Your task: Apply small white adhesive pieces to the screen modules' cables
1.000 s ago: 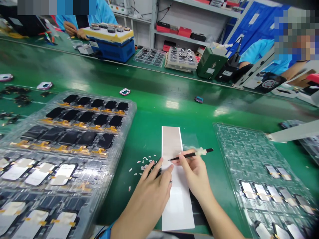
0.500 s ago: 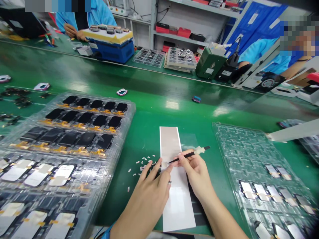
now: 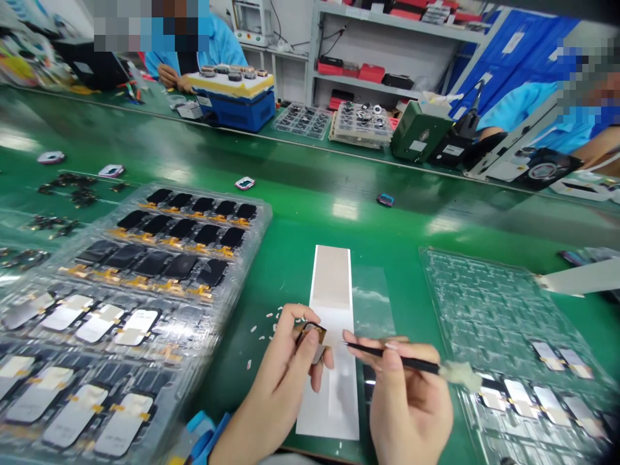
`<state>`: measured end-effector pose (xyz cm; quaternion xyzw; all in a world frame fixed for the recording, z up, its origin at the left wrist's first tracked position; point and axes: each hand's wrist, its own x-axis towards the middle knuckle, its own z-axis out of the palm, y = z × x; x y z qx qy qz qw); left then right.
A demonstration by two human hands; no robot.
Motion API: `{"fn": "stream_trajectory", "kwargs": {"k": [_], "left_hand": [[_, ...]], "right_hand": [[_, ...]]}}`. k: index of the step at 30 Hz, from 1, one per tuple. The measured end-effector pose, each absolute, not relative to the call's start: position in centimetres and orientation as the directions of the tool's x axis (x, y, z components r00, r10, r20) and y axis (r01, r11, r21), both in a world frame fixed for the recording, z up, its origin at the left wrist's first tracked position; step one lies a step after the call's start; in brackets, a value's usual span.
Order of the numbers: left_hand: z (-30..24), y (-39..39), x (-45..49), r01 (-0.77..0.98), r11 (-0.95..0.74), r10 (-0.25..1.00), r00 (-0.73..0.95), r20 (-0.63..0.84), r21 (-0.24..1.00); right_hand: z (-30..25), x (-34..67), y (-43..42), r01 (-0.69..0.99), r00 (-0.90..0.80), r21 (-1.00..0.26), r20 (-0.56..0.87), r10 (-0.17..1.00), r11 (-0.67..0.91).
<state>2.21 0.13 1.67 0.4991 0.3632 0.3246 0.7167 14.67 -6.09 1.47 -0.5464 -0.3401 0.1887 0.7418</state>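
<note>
My left hand (image 3: 290, 368) is closed, thumb and fingers pinching a small display panel (image 3: 317, 332) with a dark edge and an amber flex cable. To its right, my right hand (image 3: 407, 394) grips slim black tweezers (image 3: 411, 360), their tip pointing left toward the panel without touching it. Whitish wrapping (image 3: 460, 376) covers the rear end of the tweezers. Beneath both hands lies a long white backing sheet (image 3: 339, 400) with a beige strip of adhesive (image 3: 332, 274) at its far end. Tiny pale pieces (image 3: 253, 329) are scattered left of the sheet.
On the left, a clear plastic tray (image 3: 259, 252) holds rows of display panels. Another clear tray (image 3: 484, 303) on the right carries several panels. Small cases (image 3: 245, 183) stand along the bench. Across it are co-workers in blue sleeves (image 3: 225, 45) and a blue box (image 3: 242, 110).
My left hand has lifted off the sheet and now holds a display panel. My right hand has moved right and nearer with the tweezers. The whole view has shifted slightly.
</note>
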Motion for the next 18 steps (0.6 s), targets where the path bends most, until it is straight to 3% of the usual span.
{"fn": "stream_trajectory", "kwargs": {"k": [6,18], "left_hand": [[1.59,-0.31,2.85,-0.284,0.368,0.808,0.569,-0.153,0.886],[1.38,-0.44,3.08,-0.232,0.300,0.805,0.582,-0.115,0.925]], "right_hand": [[0.43,14.33,-5.90,0.087,0.662,-0.950,0.281,0.694,0.301],[0.64,14.17,-5.88,0.085,0.694,-0.946,0.281,0.663,0.313]]}}
